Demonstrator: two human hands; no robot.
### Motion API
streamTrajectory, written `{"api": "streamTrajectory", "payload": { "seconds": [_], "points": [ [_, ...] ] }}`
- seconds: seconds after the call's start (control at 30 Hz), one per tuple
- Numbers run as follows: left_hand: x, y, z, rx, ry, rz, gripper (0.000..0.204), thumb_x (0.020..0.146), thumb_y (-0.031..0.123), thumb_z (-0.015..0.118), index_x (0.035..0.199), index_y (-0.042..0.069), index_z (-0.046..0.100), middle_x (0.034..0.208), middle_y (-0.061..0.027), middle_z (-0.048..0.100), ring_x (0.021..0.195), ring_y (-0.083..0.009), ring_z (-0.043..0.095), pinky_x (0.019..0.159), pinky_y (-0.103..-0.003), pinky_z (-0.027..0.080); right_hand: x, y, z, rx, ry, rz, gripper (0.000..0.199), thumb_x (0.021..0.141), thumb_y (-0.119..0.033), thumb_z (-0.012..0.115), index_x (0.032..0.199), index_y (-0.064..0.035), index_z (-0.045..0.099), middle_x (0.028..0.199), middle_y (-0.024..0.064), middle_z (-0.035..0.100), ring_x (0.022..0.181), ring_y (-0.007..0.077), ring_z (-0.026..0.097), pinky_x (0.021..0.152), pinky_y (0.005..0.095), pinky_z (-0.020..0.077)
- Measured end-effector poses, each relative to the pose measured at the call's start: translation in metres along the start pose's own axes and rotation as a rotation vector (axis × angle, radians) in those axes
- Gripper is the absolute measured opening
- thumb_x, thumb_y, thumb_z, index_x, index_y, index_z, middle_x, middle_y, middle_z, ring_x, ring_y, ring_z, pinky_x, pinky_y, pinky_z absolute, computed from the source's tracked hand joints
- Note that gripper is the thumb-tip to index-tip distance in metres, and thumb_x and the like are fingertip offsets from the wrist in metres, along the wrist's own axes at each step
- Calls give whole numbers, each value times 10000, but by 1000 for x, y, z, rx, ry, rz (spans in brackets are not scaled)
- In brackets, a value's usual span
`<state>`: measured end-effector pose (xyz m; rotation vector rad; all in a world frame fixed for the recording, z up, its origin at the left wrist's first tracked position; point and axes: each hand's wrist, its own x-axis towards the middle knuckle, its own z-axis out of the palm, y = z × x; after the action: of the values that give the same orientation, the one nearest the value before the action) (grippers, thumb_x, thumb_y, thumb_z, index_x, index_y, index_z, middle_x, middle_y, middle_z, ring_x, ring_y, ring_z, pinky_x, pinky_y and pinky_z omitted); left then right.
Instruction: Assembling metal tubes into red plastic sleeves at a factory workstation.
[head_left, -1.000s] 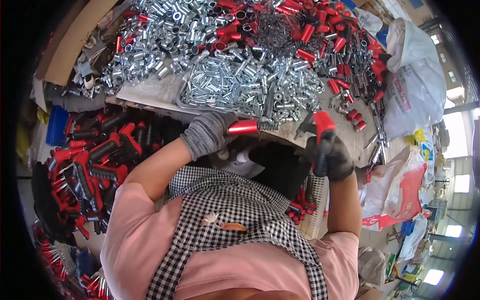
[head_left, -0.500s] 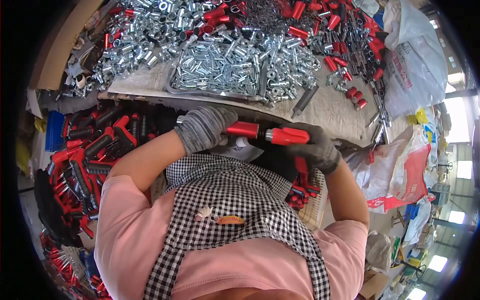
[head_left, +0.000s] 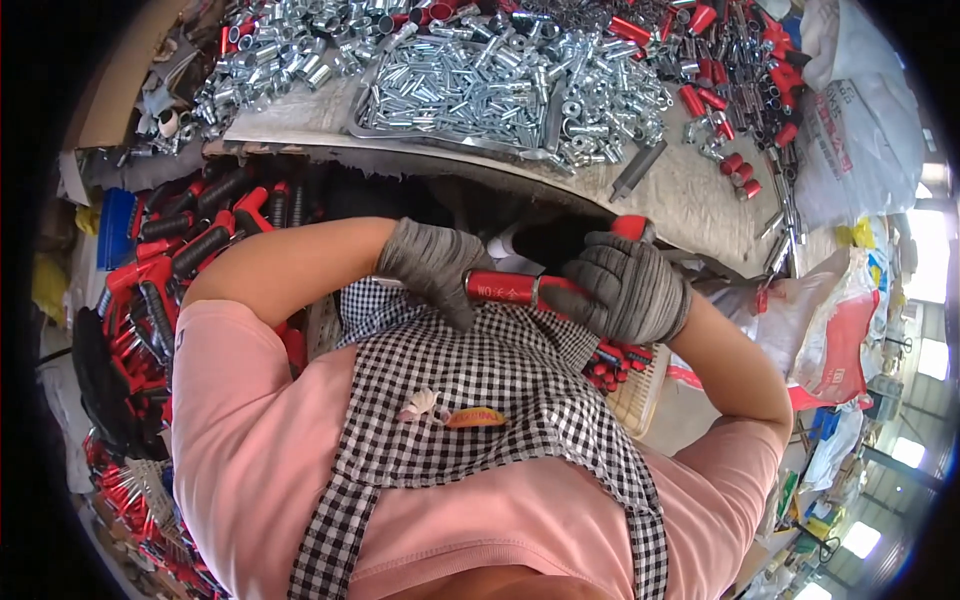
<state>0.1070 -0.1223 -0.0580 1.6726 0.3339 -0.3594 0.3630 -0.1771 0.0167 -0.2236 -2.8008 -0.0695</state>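
Observation:
Both my hands wear grey knitted gloves. My left hand (head_left: 432, 265) is closed around the left end of a red metal tube (head_left: 498, 287), which lies level in front of my apron; lettering shows on its side. My right hand (head_left: 632, 290) grips a red tool body (head_left: 630, 228) whose top end sticks out above the knuckles. The tube's right end meets the part under my right fingers, and the glove hides the joint. Beyond my hands, on the bench, a metal tray (head_left: 365, 122) holds many small silver pins.
The bench (head_left: 690, 205) carries heaps of silver sleeves, red tubes and a dark flat bar (head_left: 638, 170). Red-and-black tools (head_left: 190, 235) pile up at left. A white plastic bag (head_left: 860, 150) stands at right, with a red-and-white sack (head_left: 835, 340) below it. A cream basket (head_left: 648, 390) sits beside me.
The tube and the red tool body, apart before, now meet end to end. My right hand has turned, its knuckles now up, and the tool body's end points away from me.

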Motion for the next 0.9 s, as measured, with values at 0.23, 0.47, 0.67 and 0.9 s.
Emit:
{"api": "streamTrajectory", "payload": {
  "seconds": [0.23, 0.47, 0.67, 0.9],
  "points": [
    [-8, 24, -16, 1069, 585, -191, 439, 675, 304, 695, 1031, 77, 574, 776, -148, 630, 707, -315, 643, 620, -440, 516, -1, -20, 30, 1525, 199, 1364, 547, 740, -79, 717, 1235, 19, 508, 1033, 100, 647, 942, 207, 633, 819, 335, 531],
    [-24, 42, -35, 1382, 741, -2, 228, 793, 258, 534, 918, 80, 600, 706, -97, 575, 625, -253, 611, 501, -393, 473, 5, -12, 39, 2093, 519, 1320, 596, 730, -129, 695, 1263, 10, 469, 950, 105, 596, 712, 190, 595, 678, 310, 522],
    [-39, 53, -62, 1789, 913, 524, 274, 710, 237, 599, 919, 63, 633, 731, -63, 593, 642, -211, 606, 529, -357, 485, 24, -30, 53, 2594, 716, 1159, 673, 772, -249, 696, 1321, -31, 374, 837, 17, 551, 615, 91, 537, 629, 313, 495],
    [-37, 81, -94, 1824, 837, 535, 330, 726, 243, 600, 990, 48, 574, 797, -84, 603, 686, -245, 613, 586, -370, 510, 30, -31, 46, 2158, 989, 924, 687, 745, -288, 729, 1294, -10, 424, 834, 56, 598, 700, 165, 596, 694, 360, 521]
  ]
}}
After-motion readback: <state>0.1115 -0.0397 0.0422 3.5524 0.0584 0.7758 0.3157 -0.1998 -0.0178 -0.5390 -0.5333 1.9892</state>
